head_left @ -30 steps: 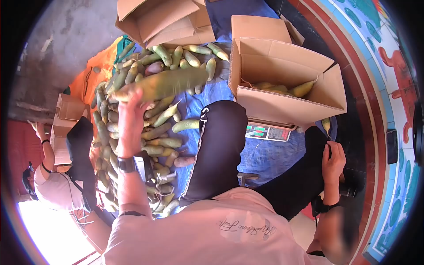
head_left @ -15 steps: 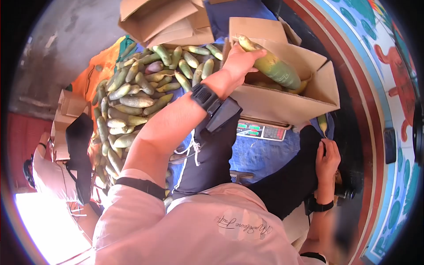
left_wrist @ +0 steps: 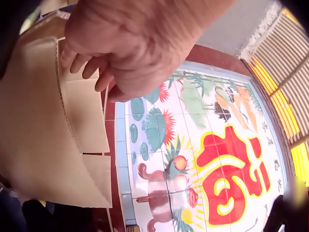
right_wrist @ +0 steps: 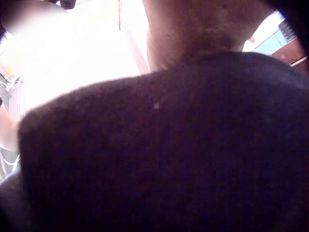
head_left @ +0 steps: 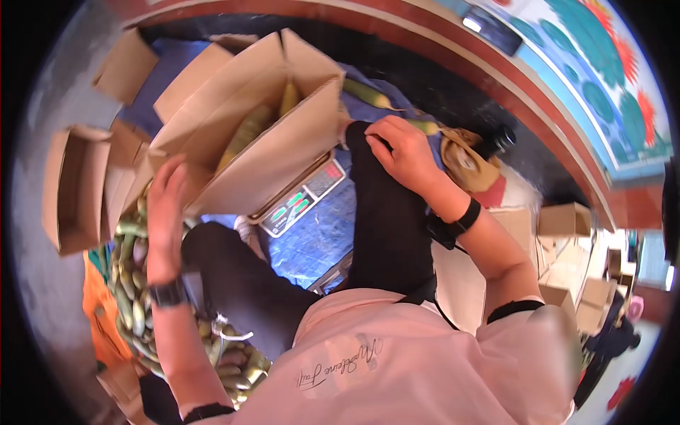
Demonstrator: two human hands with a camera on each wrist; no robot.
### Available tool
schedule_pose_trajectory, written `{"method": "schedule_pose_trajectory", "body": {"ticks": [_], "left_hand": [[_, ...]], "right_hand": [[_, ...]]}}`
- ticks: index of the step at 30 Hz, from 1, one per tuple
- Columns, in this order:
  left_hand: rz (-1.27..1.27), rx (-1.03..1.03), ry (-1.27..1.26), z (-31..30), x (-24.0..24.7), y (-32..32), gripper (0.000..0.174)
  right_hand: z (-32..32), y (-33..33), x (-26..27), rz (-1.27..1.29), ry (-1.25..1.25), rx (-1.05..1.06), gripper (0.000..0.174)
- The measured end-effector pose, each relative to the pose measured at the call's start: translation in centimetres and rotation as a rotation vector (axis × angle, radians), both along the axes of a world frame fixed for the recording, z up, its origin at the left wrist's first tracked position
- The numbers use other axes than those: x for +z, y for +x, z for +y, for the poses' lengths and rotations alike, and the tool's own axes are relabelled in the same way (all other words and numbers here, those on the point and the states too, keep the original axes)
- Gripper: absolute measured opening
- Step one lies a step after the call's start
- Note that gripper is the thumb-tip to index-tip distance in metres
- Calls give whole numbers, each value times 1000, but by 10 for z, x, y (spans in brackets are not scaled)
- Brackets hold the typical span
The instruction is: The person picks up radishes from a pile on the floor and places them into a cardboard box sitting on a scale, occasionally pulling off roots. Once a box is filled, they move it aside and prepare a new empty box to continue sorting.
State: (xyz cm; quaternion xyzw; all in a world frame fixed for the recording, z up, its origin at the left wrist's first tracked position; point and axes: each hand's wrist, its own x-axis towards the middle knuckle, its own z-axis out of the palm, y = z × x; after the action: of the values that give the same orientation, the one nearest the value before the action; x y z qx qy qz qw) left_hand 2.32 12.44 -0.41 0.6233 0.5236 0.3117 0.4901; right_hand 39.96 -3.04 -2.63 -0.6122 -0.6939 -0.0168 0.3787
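Observation:
My left hand (head_left: pixel 166 212), holding nothing, is beside the near left corner of the open cardboard box (head_left: pixel 262 170). In the left wrist view that hand (left_wrist: pixel 135 43) has loosely bent fingers and overlaps the box's flaps (left_wrist: pixel 82 111). Long green radishes (head_left: pixel 244 134) lie inside the box, partly hidden by its walls. Under the box, a digital scale (head_left: pixel 294 209) shows its lit display. My right hand (head_left: pixel 404 149) rests on the right knee with relaxed fingers and no object in them. Dark cloth (right_wrist: pixel 164 145) fills most of the right wrist view.
A heap of green radishes (head_left: pixel 127 283) lies at the left, partly behind the left arm. Another open carton (head_left: pixel 78 184) stands at the far left. Loose radishes (head_left: pixel 365 92) lie beyond the right knee on blue tarp (head_left: pixel 312 244). A bag (head_left: pixel 464 159) is at the right.
My left hand carried a large green radish from the heap over into the box, let it go and drew back to the box's left corner. The head view has swung to the right.

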Motion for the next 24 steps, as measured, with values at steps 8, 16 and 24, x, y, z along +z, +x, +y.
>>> {"method": "schedule_pose_trajectory", "body": {"ticks": [8,16,24], "left_hand": [[235,49,323,-69,17,-16,27],[266,118,415,-74,-4,-27,26],[265,32,455,-64,-15,-27,28]], "right_hand": [[-106,104,-8,-133,-264,-515,20],[-233,91,-27,-156,-1400,-737,47],[-257,67,-66,37,-1002,-906,36]]}}
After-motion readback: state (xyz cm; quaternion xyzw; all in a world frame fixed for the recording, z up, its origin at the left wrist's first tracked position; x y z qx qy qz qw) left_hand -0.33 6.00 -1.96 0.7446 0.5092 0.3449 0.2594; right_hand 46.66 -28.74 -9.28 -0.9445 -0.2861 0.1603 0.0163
